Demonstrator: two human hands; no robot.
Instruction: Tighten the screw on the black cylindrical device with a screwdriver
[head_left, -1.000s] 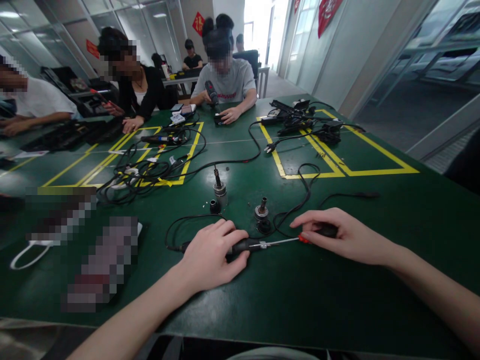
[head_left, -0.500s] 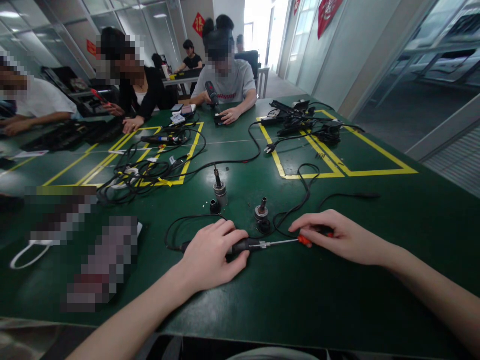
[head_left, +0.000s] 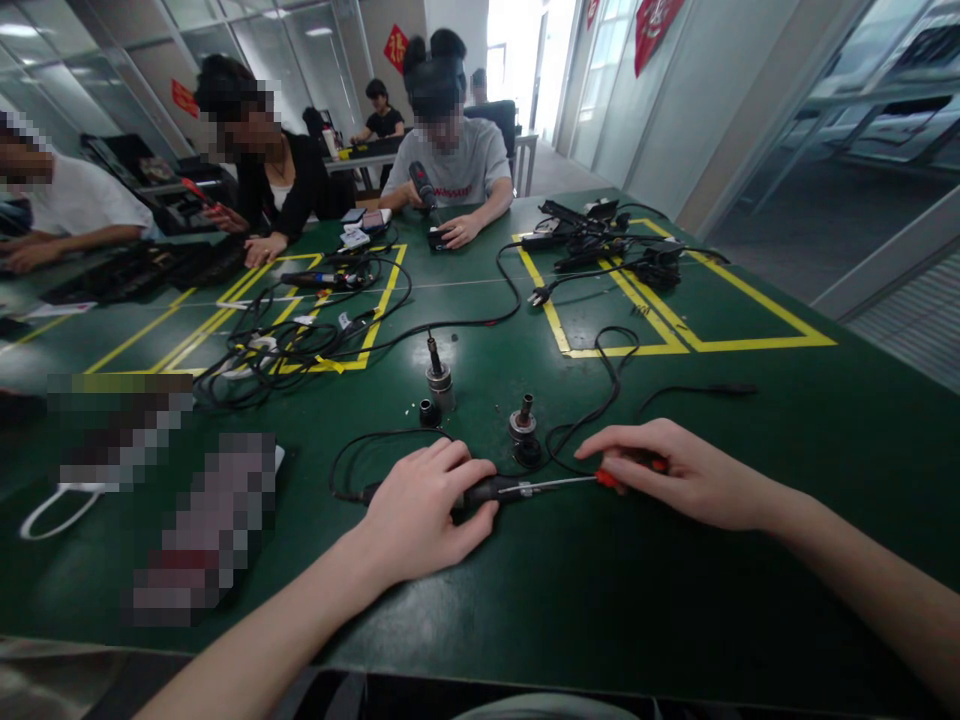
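Note:
On the green table, my left hand (head_left: 431,510) is wrapped over a black corded tool (head_left: 487,491) lying sideways, its metal tip pointing right. My right hand (head_left: 667,470) pinches a screwdriver (head_left: 609,477) by its red and black handle. The thin shaft runs left and lies over the front end of the black tool. Just behind stand a round metal part (head_left: 523,422) with a black ring at its base and a taller metal part (head_left: 439,375) with a spindle. A small black collar (head_left: 429,412) sits beside the taller one.
Tangled cables (head_left: 300,340) lie at the left on the green table (head_left: 525,600). Black devices with cords (head_left: 592,235) are heaped at the back right. Two blurred flat items are at the near left. Across the table a person (head_left: 450,170) holds a power tool; other people sit further left.
The screwdriver's shaft has shifted slightly, its tip now further left along the black tool's front end. My left hand has stayed in place.

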